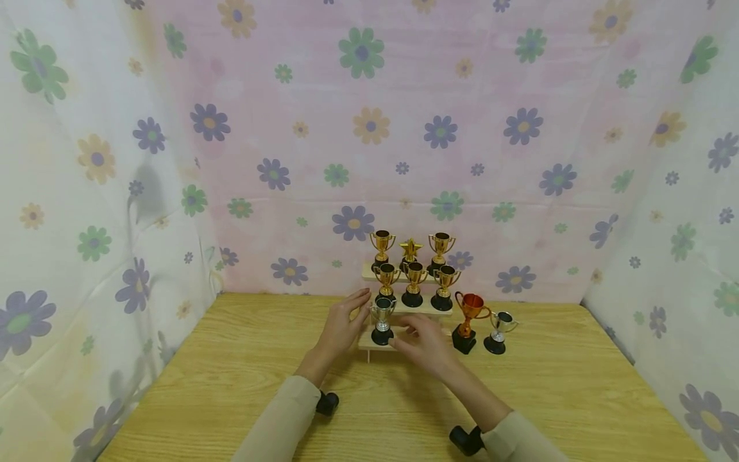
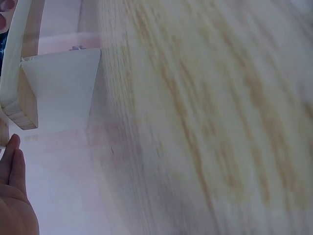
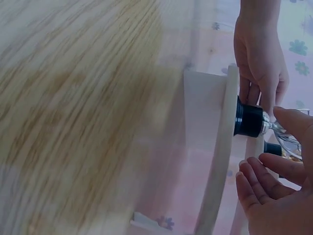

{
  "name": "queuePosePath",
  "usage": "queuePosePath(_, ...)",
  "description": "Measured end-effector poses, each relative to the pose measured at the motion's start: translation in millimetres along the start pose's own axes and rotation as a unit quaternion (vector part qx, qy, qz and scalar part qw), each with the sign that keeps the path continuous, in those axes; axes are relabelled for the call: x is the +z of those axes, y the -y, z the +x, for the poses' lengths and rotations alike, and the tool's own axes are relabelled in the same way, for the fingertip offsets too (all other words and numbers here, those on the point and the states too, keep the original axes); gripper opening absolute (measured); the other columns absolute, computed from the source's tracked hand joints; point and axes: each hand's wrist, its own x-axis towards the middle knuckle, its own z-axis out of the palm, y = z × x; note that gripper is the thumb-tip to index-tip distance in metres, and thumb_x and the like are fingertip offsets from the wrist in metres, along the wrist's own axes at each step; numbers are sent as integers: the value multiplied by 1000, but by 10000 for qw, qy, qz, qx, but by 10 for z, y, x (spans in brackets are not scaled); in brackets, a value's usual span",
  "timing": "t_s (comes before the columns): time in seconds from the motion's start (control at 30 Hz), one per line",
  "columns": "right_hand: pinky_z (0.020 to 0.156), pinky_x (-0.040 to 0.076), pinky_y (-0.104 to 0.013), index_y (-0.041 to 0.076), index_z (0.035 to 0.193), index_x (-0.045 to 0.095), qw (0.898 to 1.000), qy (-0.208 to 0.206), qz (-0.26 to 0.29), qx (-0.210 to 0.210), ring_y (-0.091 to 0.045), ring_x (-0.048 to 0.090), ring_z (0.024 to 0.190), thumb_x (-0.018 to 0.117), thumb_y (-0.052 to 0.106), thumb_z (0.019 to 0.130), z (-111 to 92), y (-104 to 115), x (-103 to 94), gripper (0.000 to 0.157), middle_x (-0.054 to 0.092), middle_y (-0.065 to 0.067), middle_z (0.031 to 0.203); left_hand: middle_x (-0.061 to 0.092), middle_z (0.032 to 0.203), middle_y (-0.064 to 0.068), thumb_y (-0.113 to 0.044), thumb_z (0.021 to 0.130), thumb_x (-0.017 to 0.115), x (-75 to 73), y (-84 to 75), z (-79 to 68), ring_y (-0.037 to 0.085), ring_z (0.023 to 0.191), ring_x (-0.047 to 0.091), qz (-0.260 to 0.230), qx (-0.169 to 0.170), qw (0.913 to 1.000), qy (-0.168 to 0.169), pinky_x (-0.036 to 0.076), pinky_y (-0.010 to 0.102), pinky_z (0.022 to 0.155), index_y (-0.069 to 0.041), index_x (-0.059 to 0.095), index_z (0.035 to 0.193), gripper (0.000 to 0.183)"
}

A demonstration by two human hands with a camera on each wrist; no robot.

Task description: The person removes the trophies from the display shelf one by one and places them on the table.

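Observation:
A silver trophy cup (image 1: pixel 382 317) with a black base stands upright at the left end of the lowest step of a wooden tiered stand (image 1: pixel 375 344). My left hand (image 1: pixel 339 326) is beside the stand's left side, fingers extended; in the left wrist view its fingers (image 2: pixel 17 161) are near the board ends. On the other side of the cup is my right hand (image 1: pixel 426 343), with its thumb close to the black base. In the right wrist view the right hand's fingers (image 3: pixel 259 181) are loosely bent beside the cup (image 3: pixel 250 120), not wrapped around it; contact is hard to tell.
Gold trophy cups (image 1: pixel 414 276) line the middle step. On the top step a gold star trophy (image 1: pixel 410 250) stands between two gold cups. Right of the stand, a red-orange trophy (image 1: pixel 470 314) and another silver cup (image 1: pixel 501 330) stand on the wooden table (image 1: pixel 260 359). Flowered cloth (image 1: pixel 369 128) hangs behind.

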Motion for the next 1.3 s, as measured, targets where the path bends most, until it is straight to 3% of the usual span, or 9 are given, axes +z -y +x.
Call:
queuePosePath(0.37,88,59,-49,1,120,72,9992,-85,375,-46,-35,69,102,82,14,88,73,-35,128,37,69,-14,115,60,142,20,-13,104,61,3,13,11,35,134,55,-26,23,10000,14,44,51,112,6,66,132,34)
queuePosePath(0.63,86,60,-45,3,120,72,9994,-35,334,-11,-31,69,102,82,20,89,133,-55,217,37,69,-12,114,60,142,22,-11,104,61,-5,13,7,36,135,54,-73,40,10000,6,44,53,112,6,65,133,33)
queuePosePath(1.0,72,54,-29,6,114,75,9997,-228,49,48,-17,63,85,84,20,87,154,-29,300,32,69,-4,101,60,142,20,-11,104,62,5,18,1,35,135,54,-44,58,10000,-7,44,52,111,5,65,133,34)
queuePosePath(1.3,73,58,-30,8,109,76,9991,-364,182,83,-16,66,87,84,19,87,153,-25,336,26,70,-3,99,60,142,18,-10,103,62,9,31,0,33,135,55,-49,68,10000,-25,45,51,111,4,66,133,33)
